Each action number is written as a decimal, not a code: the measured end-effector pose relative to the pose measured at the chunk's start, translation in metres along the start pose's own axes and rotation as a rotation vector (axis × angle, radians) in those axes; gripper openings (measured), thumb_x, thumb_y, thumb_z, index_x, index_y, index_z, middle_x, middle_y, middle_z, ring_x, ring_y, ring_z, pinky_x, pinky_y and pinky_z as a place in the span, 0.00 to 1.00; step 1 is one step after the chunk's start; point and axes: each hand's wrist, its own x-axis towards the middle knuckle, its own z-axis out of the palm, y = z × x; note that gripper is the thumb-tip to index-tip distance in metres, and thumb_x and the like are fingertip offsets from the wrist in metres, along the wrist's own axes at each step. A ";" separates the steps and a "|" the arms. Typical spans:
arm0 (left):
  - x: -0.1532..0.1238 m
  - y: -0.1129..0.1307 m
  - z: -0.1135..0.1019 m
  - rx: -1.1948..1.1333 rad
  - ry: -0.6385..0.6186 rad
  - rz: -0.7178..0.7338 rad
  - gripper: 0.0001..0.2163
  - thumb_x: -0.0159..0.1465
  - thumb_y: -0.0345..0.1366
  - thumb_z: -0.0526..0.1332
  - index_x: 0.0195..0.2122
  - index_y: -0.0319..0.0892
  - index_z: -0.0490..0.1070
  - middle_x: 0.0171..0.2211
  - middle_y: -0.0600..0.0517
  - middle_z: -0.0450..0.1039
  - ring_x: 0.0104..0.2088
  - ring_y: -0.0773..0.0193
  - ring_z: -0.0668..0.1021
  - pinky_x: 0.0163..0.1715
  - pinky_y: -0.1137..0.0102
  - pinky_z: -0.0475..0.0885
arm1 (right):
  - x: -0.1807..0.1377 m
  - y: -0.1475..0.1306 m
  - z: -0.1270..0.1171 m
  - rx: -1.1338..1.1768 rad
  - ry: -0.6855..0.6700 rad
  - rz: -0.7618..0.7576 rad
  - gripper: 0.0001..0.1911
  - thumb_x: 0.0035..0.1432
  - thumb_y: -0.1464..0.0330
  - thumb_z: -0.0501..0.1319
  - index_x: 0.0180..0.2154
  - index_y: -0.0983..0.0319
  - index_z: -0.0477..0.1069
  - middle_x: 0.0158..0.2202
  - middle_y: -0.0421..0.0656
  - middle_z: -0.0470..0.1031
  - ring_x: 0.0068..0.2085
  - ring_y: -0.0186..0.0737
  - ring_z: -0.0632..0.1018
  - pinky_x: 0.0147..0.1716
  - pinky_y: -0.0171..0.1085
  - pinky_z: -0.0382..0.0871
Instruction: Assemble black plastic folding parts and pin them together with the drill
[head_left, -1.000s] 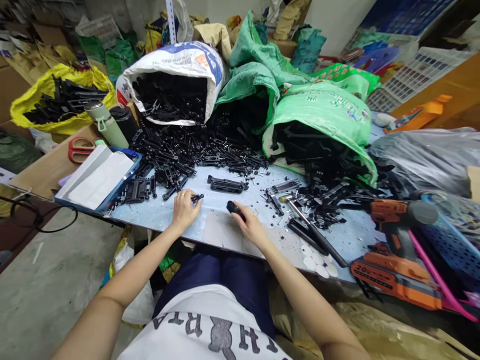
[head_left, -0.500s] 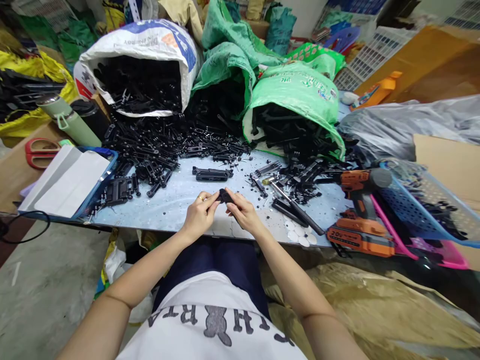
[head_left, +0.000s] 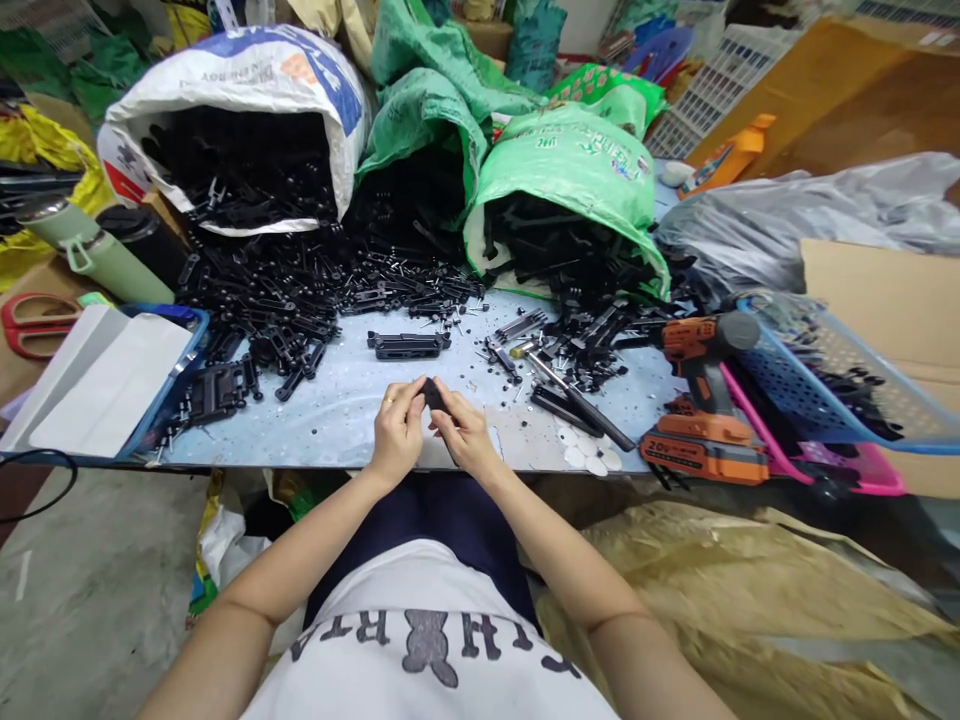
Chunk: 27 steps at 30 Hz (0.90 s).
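Observation:
Both hands meet over the table's front edge around a small black plastic part (head_left: pixel 433 395). My left hand (head_left: pixel 397 430) pinches it from the left, thumb and fingertips closed on it. From the other side my right hand (head_left: pixel 466 432) grips the same part, which hides much of its shape. Just beyond the hands a black bracket-like assembly (head_left: pixel 409 345) lies on the blue tabletop (head_left: pixel 337 400). A hammer (head_left: pixel 574 395) with a black handle rests to the right, beside a black bar (head_left: pixel 562 410).
Heaps of black parts (head_left: pixel 262 300) spill from a white sack (head_left: pixel 330 90) and a green sack (head_left: pixel 570 160). An orange cordless drill (head_left: pixel 701 400) stands at the right, by a blue basket (head_left: pixel 832 400). Papers (head_left: pixel 105 380) and red scissors (head_left: pixel 34 325) lie left.
The small black part has turned more upright between my hands, and both hands have shifted slightly. The whole view has swung a little, so the table contents sit further left.

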 end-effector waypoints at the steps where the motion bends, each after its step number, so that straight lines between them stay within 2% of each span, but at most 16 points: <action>1: -0.005 -0.004 0.002 0.041 0.002 -0.058 0.15 0.68 0.35 0.47 0.51 0.41 0.67 0.40 0.46 0.69 0.42 0.63 0.73 0.42 0.66 0.71 | 0.003 0.004 -0.005 -0.094 -0.057 0.001 0.25 0.63 0.58 0.50 0.60 0.52 0.56 0.40 0.44 0.69 0.34 0.36 0.73 0.34 0.38 0.72; 3: -0.013 -0.011 0.004 0.172 -0.024 -0.154 0.16 0.67 0.34 0.47 0.54 0.41 0.62 0.45 0.43 0.68 0.46 0.59 0.72 0.43 0.64 0.71 | 0.013 0.014 -0.024 -0.328 -0.133 0.015 0.23 0.61 0.56 0.52 0.57 0.52 0.61 0.43 0.43 0.71 0.39 0.39 0.74 0.37 0.39 0.71; 4: -0.014 -0.014 0.004 0.259 -0.080 -0.158 0.18 0.66 0.33 0.48 0.56 0.41 0.60 0.48 0.41 0.66 0.49 0.57 0.71 0.45 0.61 0.70 | 0.021 0.020 -0.039 -0.436 -0.128 0.035 0.22 0.61 0.56 0.53 0.55 0.52 0.64 0.44 0.43 0.72 0.42 0.40 0.73 0.39 0.40 0.70; 6: -0.011 -0.017 0.004 0.423 -0.314 -0.038 0.21 0.62 0.30 0.52 0.58 0.45 0.58 0.53 0.42 0.62 0.55 0.52 0.66 0.53 0.54 0.63 | 0.040 0.033 -0.077 -0.583 -0.021 0.104 0.21 0.61 0.57 0.52 0.53 0.56 0.67 0.47 0.46 0.71 0.46 0.43 0.70 0.43 0.42 0.68; 8: -0.002 -0.018 0.004 0.521 -0.616 0.180 0.22 0.60 0.27 0.54 0.56 0.50 0.62 0.53 0.46 0.64 0.57 0.51 0.63 0.57 0.47 0.52 | 0.063 0.049 -0.121 -0.666 0.140 0.193 0.21 0.63 0.60 0.49 0.53 0.62 0.66 0.50 0.52 0.68 0.50 0.48 0.67 0.46 0.48 0.65; 10: 0.007 -0.019 0.006 0.575 -0.828 0.343 0.19 0.61 0.26 0.52 0.51 0.51 0.66 0.47 0.48 0.70 0.52 0.54 0.67 0.57 0.44 0.47 | 0.085 0.068 -0.166 -0.800 0.321 0.362 0.22 0.63 0.64 0.48 0.54 0.68 0.62 0.51 0.59 0.65 0.52 0.55 0.64 0.46 0.54 0.62; 12: 0.012 -0.020 0.008 0.653 -0.875 0.382 0.18 0.62 0.25 0.50 0.50 0.48 0.67 0.39 0.48 0.72 0.46 0.57 0.71 0.56 0.46 0.49 | 0.101 0.088 -0.204 -0.998 0.426 0.671 0.23 0.61 0.66 0.49 0.55 0.72 0.58 0.48 0.63 0.65 0.50 0.57 0.67 0.44 0.53 0.63; 14: 0.011 -0.021 0.009 0.732 -0.838 0.359 0.18 0.62 0.24 0.49 0.51 0.45 0.66 0.36 0.47 0.72 0.42 0.57 0.72 0.53 0.49 0.54 | 0.110 0.106 -0.234 -1.163 0.339 0.900 0.23 0.61 0.70 0.47 0.56 0.75 0.55 0.46 0.64 0.66 0.48 0.55 0.69 0.41 0.49 0.65; 16: 0.006 -0.023 0.007 0.780 -0.806 0.326 0.18 0.62 0.24 0.49 0.52 0.43 0.65 0.37 0.45 0.72 0.41 0.57 0.71 0.50 0.52 0.57 | 0.113 0.120 -0.255 -1.234 0.163 0.910 0.22 0.59 0.74 0.47 0.55 0.72 0.57 0.49 0.64 0.64 0.49 0.53 0.68 0.41 0.47 0.65; 19: 0.002 -0.027 0.003 0.820 -0.797 0.291 0.17 0.62 0.24 0.50 0.52 0.41 0.65 0.37 0.44 0.72 0.41 0.56 0.71 0.47 0.54 0.59 | 0.112 0.128 -0.275 -1.242 -0.025 0.748 0.20 0.55 0.78 0.50 0.49 0.63 0.66 0.54 0.55 0.63 0.54 0.48 0.64 0.46 0.47 0.61; 23: 0.002 -0.029 -0.002 0.840 -0.776 0.229 0.18 0.61 0.24 0.50 0.52 0.40 0.66 0.38 0.44 0.72 0.42 0.56 0.72 0.45 0.56 0.60 | 0.113 0.119 -0.290 -1.307 -0.274 0.566 0.15 0.51 0.79 0.54 0.40 0.62 0.71 0.43 0.47 0.72 0.50 0.42 0.68 0.53 0.48 0.52; 25: 0.003 -0.028 -0.003 0.823 -0.772 0.214 0.16 0.63 0.27 0.52 0.52 0.40 0.65 0.39 0.44 0.72 0.42 0.56 0.71 0.45 0.57 0.60 | 0.109 0.106 -0.289 -1.375 -0.429 0.435 0.11 0.51 0.75 0.57 0.39 0.64 0.70 0.40 0.48 0.74 0.46 0.43 0.70 0.51 0.46 0.54; 27: 0.004 -0.028 -0.001 0.757 -0.810 0.236 0.16 0.64 0.34 0.53 0.53 0.41 0.64 0.41 0.45 0.71 0.43 0.56 0.71 0.44 0.59 0.62 | 0.100 0.087 -0.280 -1.407 -0.487 0.346 0.13 0.54 0.68 0.57 0.42 0.65 0.69 0.42 0.51 0.73 0.41 0.44 0.72 0.44 0.42 0.59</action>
